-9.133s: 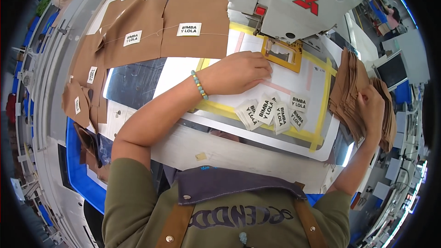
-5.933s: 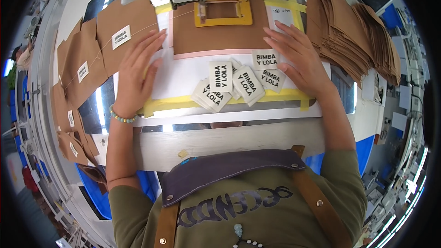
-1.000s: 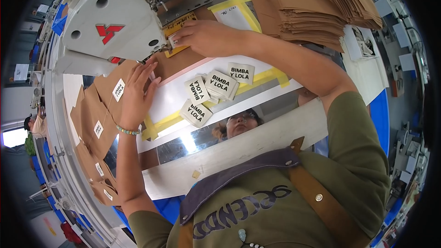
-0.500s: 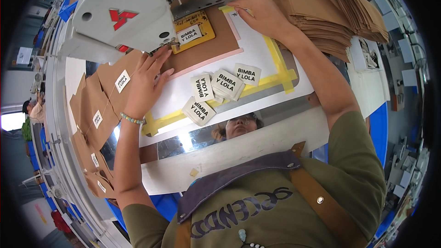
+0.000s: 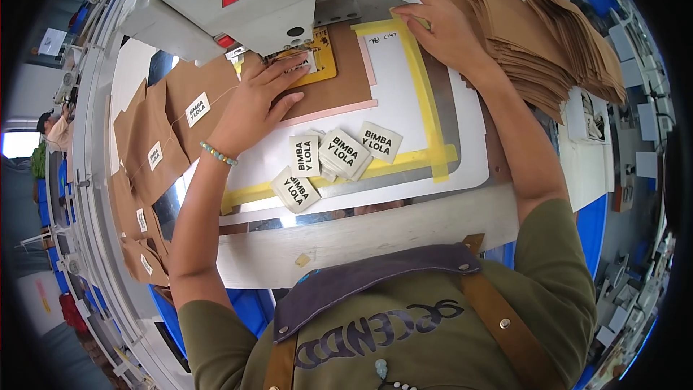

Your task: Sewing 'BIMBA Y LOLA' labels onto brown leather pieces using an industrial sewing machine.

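Note:
My left hand (image 5: 258, 101) lies with fingers stretched out and fingertips on a white printed label (image 5: 312, 65), inside a yellow template frame (image 5: 328, 58). Beneath the frame is a flat brown piece (image 5: 346, 88), edged by pink strips on the white work board (image 5: 404, 108). Right above my left fingers is the head of a white sewing machine (image 5: 238, 0); its needle area is partly hidden. My right hand (image 5: 442, 29) rests open, fingers spread, at the board's far right corner by yellow tape (image 5: 426, 94). Neither hand grips anything.
Loose white labels (image 5: 345, 152) lie in a small pile near the board's front. Stacked brown pieces (image 5: 498, 43) stand at the far right, beside a white box (image 5: 586, 115). Thread-linked brown pieces with labels (image 5: 173, 137) hang along the left edge.
My left hand has moved right and forward, its fingers now over the label in the yellow frame. The view has shifted slightly; my right hand stays at the board's far right corner.

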The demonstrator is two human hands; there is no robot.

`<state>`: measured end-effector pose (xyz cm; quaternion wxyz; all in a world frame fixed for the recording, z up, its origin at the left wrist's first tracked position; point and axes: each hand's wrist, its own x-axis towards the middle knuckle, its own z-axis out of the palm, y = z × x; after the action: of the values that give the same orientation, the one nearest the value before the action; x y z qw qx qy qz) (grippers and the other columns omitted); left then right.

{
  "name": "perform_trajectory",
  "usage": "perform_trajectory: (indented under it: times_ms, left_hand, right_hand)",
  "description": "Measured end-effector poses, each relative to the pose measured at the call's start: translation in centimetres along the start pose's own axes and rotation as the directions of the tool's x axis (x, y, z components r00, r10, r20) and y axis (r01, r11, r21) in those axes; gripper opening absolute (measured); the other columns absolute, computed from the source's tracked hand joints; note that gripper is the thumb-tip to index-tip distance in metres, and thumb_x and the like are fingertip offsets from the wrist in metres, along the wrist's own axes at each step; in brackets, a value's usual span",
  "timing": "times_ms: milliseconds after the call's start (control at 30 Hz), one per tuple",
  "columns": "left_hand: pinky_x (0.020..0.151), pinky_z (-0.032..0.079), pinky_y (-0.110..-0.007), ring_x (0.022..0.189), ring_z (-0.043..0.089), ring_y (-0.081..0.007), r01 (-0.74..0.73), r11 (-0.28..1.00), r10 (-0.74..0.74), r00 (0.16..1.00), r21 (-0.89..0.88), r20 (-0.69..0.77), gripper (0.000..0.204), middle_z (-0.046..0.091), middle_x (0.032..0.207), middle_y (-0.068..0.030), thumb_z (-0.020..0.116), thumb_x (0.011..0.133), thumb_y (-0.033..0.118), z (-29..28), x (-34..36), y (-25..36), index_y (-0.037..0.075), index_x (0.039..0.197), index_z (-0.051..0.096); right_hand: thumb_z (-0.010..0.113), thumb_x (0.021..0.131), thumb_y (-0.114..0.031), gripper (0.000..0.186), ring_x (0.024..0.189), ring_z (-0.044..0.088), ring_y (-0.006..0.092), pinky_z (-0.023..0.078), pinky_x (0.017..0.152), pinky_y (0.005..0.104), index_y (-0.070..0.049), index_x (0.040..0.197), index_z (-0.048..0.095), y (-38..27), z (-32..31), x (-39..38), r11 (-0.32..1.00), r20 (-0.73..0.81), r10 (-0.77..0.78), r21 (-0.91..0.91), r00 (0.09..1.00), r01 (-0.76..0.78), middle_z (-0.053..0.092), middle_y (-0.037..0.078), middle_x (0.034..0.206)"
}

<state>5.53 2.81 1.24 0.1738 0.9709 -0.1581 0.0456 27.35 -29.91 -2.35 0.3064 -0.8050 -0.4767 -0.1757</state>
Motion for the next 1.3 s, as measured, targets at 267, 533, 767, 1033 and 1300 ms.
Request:
perform_trajectory:
  times_ms: [267,533,767,1033,1300]
  left_hand:
    - [0.122,0.042,-0.046,0.140,0.054,-0.0370,-0.039,0.999,0.037,0.999,0.037,0.035,0.046,0.061,0.162,-0.0082,0.068,0.104,0.018,-0.5,0.3,-0.4,0.007,0.149,0.069]
    - [0.113,0.046,-0.041,0.117,0.051,-0.0316,-0.093,0.994,0.096,0.994,0.052,-0.051,0.039,0.066,0.156,-0.0004,0.074,0.103,0.025,0.1,0.3,-1.5,0.011,0.139,0.077]
    - [0.110,0.047,-0.041,0.113,0.052,-0.0317,-0.103,0.994,0.104,0.993,0.041,-0.048,0.037,0.067,0.155,-0.0004,0.074,0.103,0.025,-0.1,0.4,-1.6,0.010,0.137,0.077]
    - [0.114,0.046,-0.044,0.120,0.053,-0.0344,-0.031,1.000,0.031,0.999,-0.004,-0.030,0.039,0.070,0.151,-0.0053,0.073,0.104,0.025,-0.3,0.7,-1.9,0.010,0.139,0.076]
    - [0.101,0.048,-0.043,0.102,0.060,-0.0368,0.007,0.999,-0.005,0.998,0.031,-0.070,0.044,0.068,0.152,-0.0139,0.063,0.110,0.026,0.3,0.7,-3.5,0.012,0.152,0.067]
  right_hand:
    - [0.067,0.102,-0.012,0.022,0.142,0.058,0.0290,0.051,0.116,0.0422,-0.010,0.118,0.082,0.4,0.3,0.1,0.998,-0.001,-0.056,-0.009,0.998,0.056,0.067,0.006,0.149]
    - [0.067,0.102,-0.011,0.021,0.142,0.058,0.0306,0.051,0.115,0.0433,-0.008,0.116,0.082,0.4,0.7,0.3,0.998,0.001,-0.066,-0.011,0.998,0.066,0.068,0.007,0.147]
    - [0.067,0.101,-0.009,0.020,0.141,0.059,0.0311,0.052,0.114,0.0434,-0.008,0.114,0.082,0.5,0.9,0.4,0.997,-0.017,-0.079,-0.002,0.997,0.079,0.069,0.007,0.146]
    - [0.067,0.101,-0.003,0.022,0.145,0.057,0.0332,0.048,0.119,0.0431,-0.003,0.119,0.081,-0.3,1.0,0.3,0.998,0.038,-0.022,0.052,0.999,0.020,0.068,0.011,0.147]
    - [0.071,0.102,-0.013,0.018,0.138,0.061,0.0276,0.056,0.109,0.0407,-0.008,0.113,0.084,-0.7,1.5,0.3,0.999,0.002,-0.039,0.033,0.999,0.039,0.071,0.007,0.144]
